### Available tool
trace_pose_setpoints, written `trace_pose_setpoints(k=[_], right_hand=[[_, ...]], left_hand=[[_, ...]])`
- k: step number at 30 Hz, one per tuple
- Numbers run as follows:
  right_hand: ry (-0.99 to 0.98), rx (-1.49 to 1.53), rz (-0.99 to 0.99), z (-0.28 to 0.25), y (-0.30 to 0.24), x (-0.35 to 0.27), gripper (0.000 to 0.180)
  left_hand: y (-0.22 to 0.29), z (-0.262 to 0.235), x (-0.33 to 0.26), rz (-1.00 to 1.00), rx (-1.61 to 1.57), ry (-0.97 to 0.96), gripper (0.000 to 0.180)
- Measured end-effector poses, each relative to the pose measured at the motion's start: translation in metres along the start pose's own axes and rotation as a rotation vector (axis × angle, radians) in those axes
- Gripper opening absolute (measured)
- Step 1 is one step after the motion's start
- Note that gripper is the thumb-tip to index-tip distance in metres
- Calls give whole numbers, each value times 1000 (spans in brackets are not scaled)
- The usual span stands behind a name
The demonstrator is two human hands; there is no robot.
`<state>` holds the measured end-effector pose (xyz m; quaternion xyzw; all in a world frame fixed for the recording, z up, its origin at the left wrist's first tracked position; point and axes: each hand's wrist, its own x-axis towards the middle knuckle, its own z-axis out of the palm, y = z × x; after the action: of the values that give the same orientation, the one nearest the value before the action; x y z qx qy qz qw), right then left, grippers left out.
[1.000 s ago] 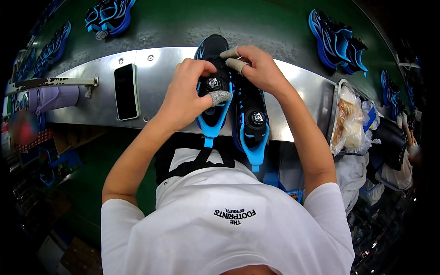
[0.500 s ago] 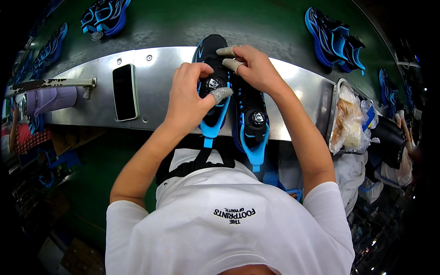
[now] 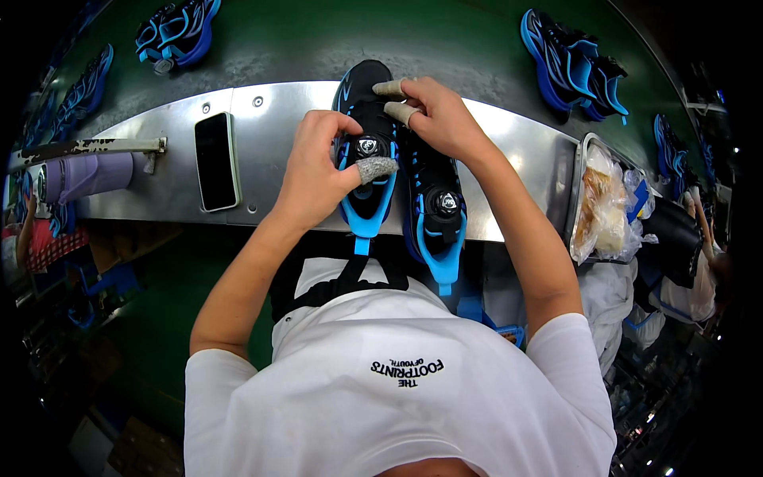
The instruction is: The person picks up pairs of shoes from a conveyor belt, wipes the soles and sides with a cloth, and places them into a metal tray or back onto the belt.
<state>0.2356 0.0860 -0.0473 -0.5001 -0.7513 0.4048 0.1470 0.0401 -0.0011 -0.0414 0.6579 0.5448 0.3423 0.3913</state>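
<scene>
Two black shoes with bright blue trim and round dial closures lie side by side on a metal shelf, heels toward me. My left hand grips the left shoe at its dial, with a grey fingertip cover on the thumb. My right hand rests on the front part of the right shoe, two fingertips wrapped in tan covers. That shoe's dial shows uncovered below the hand.
A dark phone lies on the shelf to the left, beside a metal bar and a purple roll. A tray of plastic bags stands at the right. More blue shoes rest on the green belt beyond.
My left hand has shifted slightly down the left shoe, so its dial now shows above the thumb. My right hand stays on the right shoe.
</scene>
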Motion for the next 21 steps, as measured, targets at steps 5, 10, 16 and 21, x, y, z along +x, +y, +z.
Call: trace_pose_setpoints(k=[5, 10, 16, 21], right_hand=[[87, 46, -73, 4, 6, 1, 31], [-13, -35, 9, -1, -5, 5, 33], [-47, 73, 25, -29, -16, -40, 27], [-187, -6, 19, -56, -25, -115, 27]], left_hand=[[-9, 2, 3, 90, 72, 75, 35], [-27, -25, 29, 153, -257, -392, 29], [-17, -30, 22, 82, -214, -375, 32], [43, -34, -45, 165, 218, -180, 50]])
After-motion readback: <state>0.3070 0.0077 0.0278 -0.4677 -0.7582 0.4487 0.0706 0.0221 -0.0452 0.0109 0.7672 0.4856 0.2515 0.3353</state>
